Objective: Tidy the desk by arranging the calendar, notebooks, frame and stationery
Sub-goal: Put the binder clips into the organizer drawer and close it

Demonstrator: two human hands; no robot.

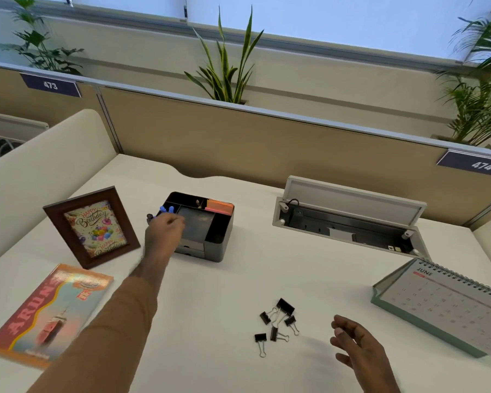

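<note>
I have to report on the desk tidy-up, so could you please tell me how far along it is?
Looks done: the photo frame stands upright beside the notebook, and the calendar stands at the right. In hand: the left hand is putting blue pens into the organizer. Left: the binder clips lie loose near the open right hand.

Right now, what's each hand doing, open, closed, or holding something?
Left hand: fingers curled round pens at the organizer's left compartment.
Right hand: open, holding nothing, hovering beside the binder clips.
</note>
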